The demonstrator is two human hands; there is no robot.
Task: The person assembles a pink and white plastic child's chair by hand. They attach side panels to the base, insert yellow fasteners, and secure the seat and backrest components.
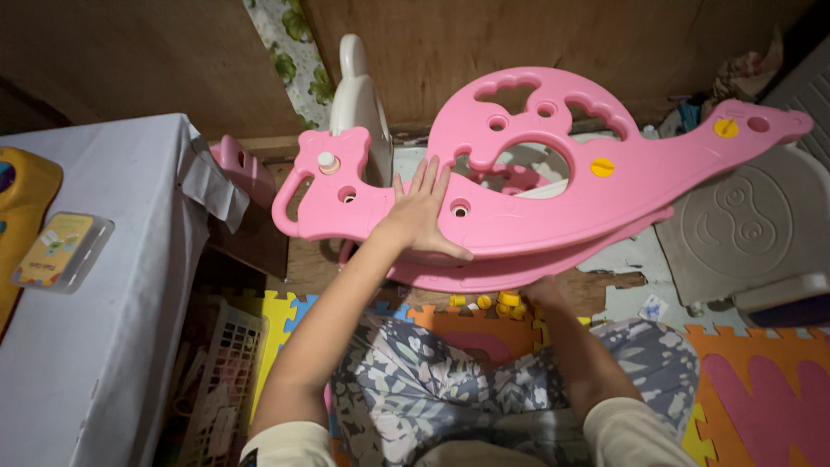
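Pink rocker panel (pixel 519 186), yellow plugs (pixel 603 167)

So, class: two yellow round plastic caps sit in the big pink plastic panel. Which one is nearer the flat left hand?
The yellow round plastic cap beside the large central cutout, nearer the left hand; the other yellow cap sits farther out, towards the big pink plastic panel's narrow right tip.

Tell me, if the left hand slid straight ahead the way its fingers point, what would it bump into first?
The left hand lies flat on the pink rocker panel, fingers pointing up and away. Sliding on, it would probably reach the panel's big cut-out hole first, then likely the wooden wall; depth is unclear.
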